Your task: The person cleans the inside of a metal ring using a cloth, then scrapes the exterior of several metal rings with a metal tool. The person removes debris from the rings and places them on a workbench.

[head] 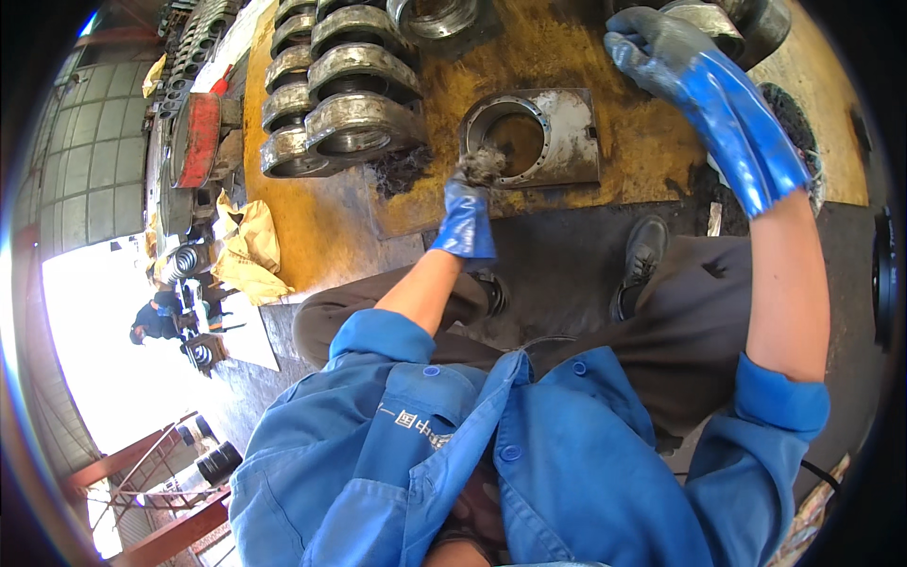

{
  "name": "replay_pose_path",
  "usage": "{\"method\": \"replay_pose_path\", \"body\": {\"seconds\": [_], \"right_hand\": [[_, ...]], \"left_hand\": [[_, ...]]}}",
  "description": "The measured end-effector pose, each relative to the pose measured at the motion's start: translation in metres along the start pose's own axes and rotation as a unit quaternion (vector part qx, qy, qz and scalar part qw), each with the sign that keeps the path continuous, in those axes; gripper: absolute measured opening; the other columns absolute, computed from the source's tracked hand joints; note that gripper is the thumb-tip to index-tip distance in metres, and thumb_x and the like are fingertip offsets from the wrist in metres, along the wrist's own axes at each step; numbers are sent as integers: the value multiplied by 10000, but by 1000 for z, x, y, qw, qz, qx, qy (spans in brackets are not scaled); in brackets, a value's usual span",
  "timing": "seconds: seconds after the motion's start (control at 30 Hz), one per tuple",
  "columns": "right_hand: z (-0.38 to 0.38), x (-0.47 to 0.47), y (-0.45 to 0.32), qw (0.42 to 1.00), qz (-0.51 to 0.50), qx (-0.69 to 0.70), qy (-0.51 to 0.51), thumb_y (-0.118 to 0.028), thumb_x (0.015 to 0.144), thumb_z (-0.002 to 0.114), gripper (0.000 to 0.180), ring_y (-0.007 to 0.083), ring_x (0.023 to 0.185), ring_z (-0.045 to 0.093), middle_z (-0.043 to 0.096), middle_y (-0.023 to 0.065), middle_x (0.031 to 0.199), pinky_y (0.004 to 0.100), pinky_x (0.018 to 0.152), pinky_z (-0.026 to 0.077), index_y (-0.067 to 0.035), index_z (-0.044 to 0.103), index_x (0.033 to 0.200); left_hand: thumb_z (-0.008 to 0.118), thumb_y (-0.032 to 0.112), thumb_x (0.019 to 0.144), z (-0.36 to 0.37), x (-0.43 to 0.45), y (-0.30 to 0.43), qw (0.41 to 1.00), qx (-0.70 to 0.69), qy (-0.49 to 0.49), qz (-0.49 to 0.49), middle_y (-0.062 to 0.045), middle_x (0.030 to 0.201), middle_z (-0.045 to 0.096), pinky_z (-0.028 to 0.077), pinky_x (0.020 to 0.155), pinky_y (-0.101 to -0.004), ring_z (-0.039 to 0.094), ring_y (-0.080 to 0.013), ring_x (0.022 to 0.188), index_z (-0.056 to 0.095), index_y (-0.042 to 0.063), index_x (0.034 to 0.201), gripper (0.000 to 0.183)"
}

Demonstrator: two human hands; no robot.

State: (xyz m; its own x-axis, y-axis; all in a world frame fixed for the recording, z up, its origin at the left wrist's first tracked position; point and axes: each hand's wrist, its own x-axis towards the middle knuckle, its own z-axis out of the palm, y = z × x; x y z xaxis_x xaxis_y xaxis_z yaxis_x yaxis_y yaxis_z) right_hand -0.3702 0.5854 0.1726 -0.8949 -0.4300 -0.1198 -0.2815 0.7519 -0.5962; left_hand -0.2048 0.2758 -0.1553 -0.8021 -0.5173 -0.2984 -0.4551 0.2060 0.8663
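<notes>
My left hand (465, 216), in a blue rubber glove, grips a dirty, fibrous grey wad (483, 166), possibly steel wool or waste cloth. The wad is at the lower left rim of a round bore in a flat metal housing block (572, 138). Small holes ring the bore, and dark stains mark the block's pale face. To the right, my right hand (659, 57) is raised in a blue glove with a dark grey coating. Its fingers are curled, and their inner side is hidden. Just beyond it are round metal parts (708, 25).
Left of the block stand rows of ring-shaped metal housings (365, 124) on a stained yellow board (319, 220). Another metal ring (434, 15) lies at the far side. A dark round container (786, 117) is near my right forearm. Crumpled yellow sacking (248, 244) lies left; another person (156, 319) is farther off.
</notes>
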Motion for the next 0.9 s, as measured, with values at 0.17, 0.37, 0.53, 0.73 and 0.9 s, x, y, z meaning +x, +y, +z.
{"method": "replay_pose_path", "body": {"seconds": [0.17, 0.37, 0.53, 0.73, 0.9], "right_hand": [[44, 38, 36, 994, -53, -93, 30, -243, 1033, 608, 340, 183, 854, 698, 728, 96, 932, 302, 775, 579, 13, 669, 1248], [63, 59, 7, 992, -79, -100, 0, -242, 1037, 597, 348, 188, 893, 684, 717, 101, 973, 307, 806, 563, 16, 661, 1261], [79, 68, -20, 990, -102, -95, -17, -242, 1040, 588, 354, 193, 926, 673, 708, 104, 1007, 312, 831, 550, 18, 654, 1272], [93, 82, -53, 989, -130, -71, -25, -241, 1044, 577, 363, 198, 966, 659, 697, 109, 1047, 318, 862, 534, 20, 646, 1286], [78, 83, -14, 994, -97, -43, 1, -241, 1047, 568, 370, 202, 999, 647, 687, 112, 1081, 322, 887, 521, 22, 639, 1297]], "left_hand": [[597, 261, 1034, -29, -16, 125, 937, -297, -119, -136, -73, 1084, 742, 600, 750, -377, 709, -205, 909, 664, 138, 1232, 242], [630, 6, 886, -70, -31, 202, 791, -546, -276, 32, -171, 1360, 634, 607, 986, -454, 662, -341, 1200, 505, 44, 1435, 565], [586, 138, 958, -82, -56, 279, 919, -289, -158, 216, -145, 1379, 621, 578, 994, -502, 629, -310, 1243, 568, 50, 1367, 419], [726, 332, 876, -40, 19, 288, 942, -89, -78, 314, -157, 1292, 644, 547, 997, -423, 631, -318, 1194, 587, 22, 1316, 556], [828, 440, 812, -14, 4, 299, 744, 271, -27, 610, -184, 1217, 668, 505, 1045, -437, 628, -390, 1159, 566, -4, 1343, 740]]}}
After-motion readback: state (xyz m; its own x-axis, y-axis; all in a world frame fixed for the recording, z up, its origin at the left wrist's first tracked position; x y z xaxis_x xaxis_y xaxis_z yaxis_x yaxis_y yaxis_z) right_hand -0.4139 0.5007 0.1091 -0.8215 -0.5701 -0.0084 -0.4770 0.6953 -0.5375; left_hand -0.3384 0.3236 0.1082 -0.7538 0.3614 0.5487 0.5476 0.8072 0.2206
